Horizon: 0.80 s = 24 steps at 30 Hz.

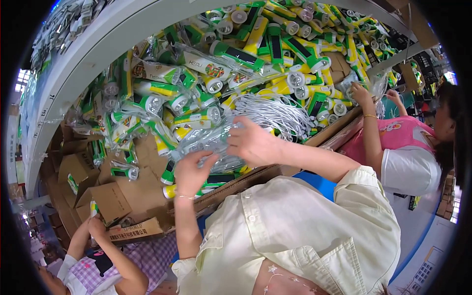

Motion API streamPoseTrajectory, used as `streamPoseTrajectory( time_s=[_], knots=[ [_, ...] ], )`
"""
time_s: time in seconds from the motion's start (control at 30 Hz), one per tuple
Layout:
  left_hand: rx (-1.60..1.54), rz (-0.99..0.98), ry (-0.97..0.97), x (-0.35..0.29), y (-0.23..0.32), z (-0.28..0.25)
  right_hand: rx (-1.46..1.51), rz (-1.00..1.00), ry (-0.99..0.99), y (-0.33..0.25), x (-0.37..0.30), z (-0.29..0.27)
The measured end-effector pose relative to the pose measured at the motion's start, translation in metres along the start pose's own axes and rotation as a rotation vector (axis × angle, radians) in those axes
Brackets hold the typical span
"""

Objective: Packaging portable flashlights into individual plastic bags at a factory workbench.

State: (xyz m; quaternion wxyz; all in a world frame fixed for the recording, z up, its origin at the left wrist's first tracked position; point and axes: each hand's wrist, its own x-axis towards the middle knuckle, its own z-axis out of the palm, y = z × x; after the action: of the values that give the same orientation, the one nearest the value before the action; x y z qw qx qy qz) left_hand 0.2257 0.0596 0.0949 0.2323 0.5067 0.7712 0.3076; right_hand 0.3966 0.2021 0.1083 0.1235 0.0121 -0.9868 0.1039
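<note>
My left hand (pixel 193 173) is at the near edge of a cardboard bin, its fingers bent and a gap between thumb and forefinger; nothing shows in it. To its right, my right hand (pixel 251 142) has its fingers curled onto a pile of clear plastic bags (pixel 204 139). Whatever lies under those fingertips is hidden. Just beyond the right hand rests a bundle of thin white cables (pixel 278 114). Green, yellow and white flashlights (pixel 238 55) are heaped around and behind the bags, several wrapped in clear plastic.
A white curved frame bar (pixel 73 64) crosses above the bin. Open cardboard boxes (pixel 105 201) stand at the left. One co-worker's hands (pixel 96 227) hold a small item at lower left; another co-worker's hand (pixel 362 93) reaches into the heap from the right.
</note>
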Motion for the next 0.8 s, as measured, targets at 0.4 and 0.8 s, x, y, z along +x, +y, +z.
streamPoseTrajectory(
  time_s=[0.4, 0.8],
  knots=[
    [0.441, -0.436, 0.166, 0.002, -0.04, -0.008, 0.804, 0.355, -0.41, 0.097, -0.021, -0.035],
    [-0.211, -0.429, 0.056, -0.001, -0.057, 0.004, -0.704, 0.187, -0.184, 0.318, 0.014, -0.023]
  ],
)
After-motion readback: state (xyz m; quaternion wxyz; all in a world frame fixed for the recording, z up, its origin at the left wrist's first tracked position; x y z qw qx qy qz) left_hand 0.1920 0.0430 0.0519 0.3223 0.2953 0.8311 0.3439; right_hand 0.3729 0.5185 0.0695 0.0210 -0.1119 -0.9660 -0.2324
